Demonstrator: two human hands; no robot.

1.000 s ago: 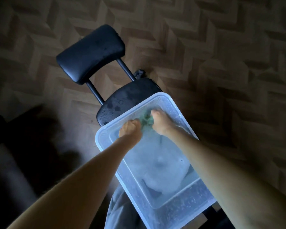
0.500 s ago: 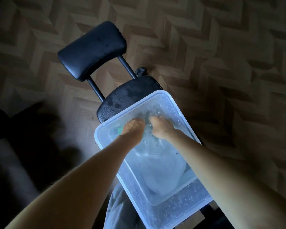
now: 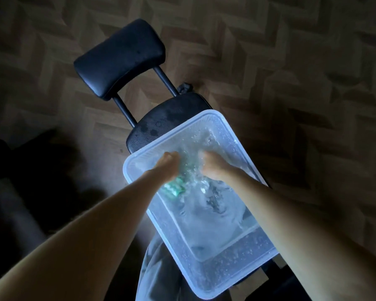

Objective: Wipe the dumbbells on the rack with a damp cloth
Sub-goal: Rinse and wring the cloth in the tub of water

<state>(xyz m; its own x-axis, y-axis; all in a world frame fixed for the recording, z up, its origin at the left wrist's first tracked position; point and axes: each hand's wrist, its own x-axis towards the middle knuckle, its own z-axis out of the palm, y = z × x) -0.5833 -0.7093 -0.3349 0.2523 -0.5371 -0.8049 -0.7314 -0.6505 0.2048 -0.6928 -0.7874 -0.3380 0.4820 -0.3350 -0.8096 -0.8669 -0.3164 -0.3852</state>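
In the far end of a translucent plastic tub (image 3: 226, 268), both hands are sunk in water. The left hand (image 3: 168, 162) is curled into a fist round the green cloth (image 3: 174, 189), whose nubbly, soft bulk is seen trailing under the wrist. From there a green streak is drawn across to the right hand (image 3: 213, 167), which is curled just as tightly and appears to be gripping the other end (the churned, bubbling water blurs the fingers). Such a two-fisted hold is judged to serve rinsing or wringing, so the cloth is being wetted before any wiping. The tub, rectangular with rounded corners and beaded walls, has been set on a black padded seat (image 3: 161, 124), presumably for height. Wet spots are shown on that matt padding. No dumbbells or rack are in view.
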